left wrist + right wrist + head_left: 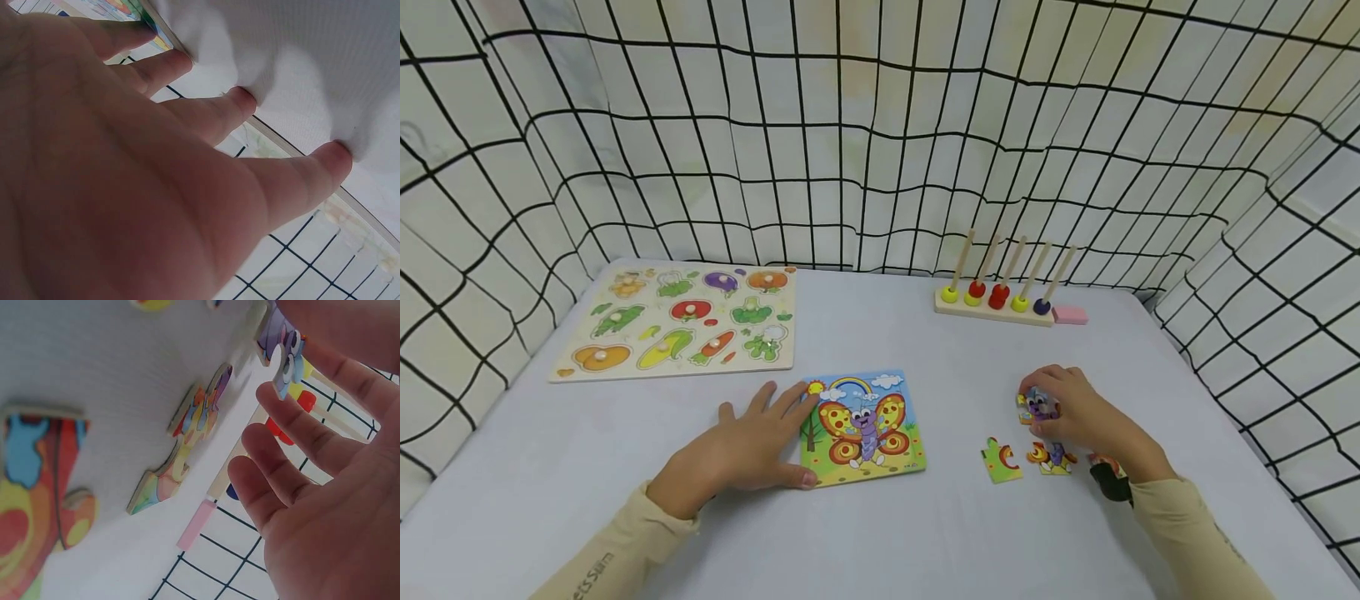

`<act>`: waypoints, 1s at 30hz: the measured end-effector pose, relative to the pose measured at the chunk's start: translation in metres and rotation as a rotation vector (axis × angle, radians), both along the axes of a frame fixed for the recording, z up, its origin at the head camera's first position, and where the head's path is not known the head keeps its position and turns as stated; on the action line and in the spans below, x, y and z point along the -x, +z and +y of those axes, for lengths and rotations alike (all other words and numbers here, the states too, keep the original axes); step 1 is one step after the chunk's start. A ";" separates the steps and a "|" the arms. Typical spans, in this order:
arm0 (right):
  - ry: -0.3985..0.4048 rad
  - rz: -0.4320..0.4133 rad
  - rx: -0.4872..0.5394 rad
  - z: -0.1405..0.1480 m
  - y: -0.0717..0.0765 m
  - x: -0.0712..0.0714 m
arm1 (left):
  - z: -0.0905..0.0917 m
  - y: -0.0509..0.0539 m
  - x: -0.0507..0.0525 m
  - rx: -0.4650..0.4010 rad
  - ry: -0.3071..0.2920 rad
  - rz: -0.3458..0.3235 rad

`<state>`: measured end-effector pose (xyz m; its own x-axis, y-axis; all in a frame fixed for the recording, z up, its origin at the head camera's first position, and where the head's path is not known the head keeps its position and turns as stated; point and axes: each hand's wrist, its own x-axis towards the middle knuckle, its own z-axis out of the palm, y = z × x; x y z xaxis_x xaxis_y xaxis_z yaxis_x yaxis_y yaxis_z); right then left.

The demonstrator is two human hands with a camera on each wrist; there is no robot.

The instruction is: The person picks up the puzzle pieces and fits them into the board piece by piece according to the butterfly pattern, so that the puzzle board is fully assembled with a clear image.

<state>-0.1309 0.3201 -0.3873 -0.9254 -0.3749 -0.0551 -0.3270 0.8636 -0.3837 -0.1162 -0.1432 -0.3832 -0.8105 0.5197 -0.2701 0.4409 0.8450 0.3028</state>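
Note:
A square butterfly puzzle board [865, 429] lies on the table in the head view. My left hand [745, 446] rests at its left side, fingers spread, with the thumb by the near corner and fingertips along the upper left edge. To the right, my right hand [1078, 408] pinches a puzzle piece [1036, 405] printed with the purple butterfly's face. That face piece [281, 347] shows tilted between thumb and finger in the right wrist view. Near this hand lie a green-and-red puzzle piece [1002, 462] and a butterfly-body puzzle piece [1054, 460].
A vegetable peg puzzle [741, 325] lies at the back left. At the back right stands a wooden bead counter [992, 312] with upright pegs, beside a pink block [1070, 315]. Black grid netting before white cloth encloses the table [925, 533]. Another piece is partly hidden beneath my right wrist.

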 end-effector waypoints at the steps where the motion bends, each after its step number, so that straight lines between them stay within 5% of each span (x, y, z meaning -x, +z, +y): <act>1: -0.002 0.011 -0.004 0.000 0.000 -0.001 | 0.000 0.000 0.000 0.001 -0.001 0.000; 18: -0.001 0.060 0.074 -0.003 0.001 -0.008 | -0.001 0.003 -0.002 -0.005 0.012 -0.015; 30: -0.115 0.076 0.205 -0.015 0.011 -0.004 | 0.000 0.003 -0.002 -0.009 0.013 -0.017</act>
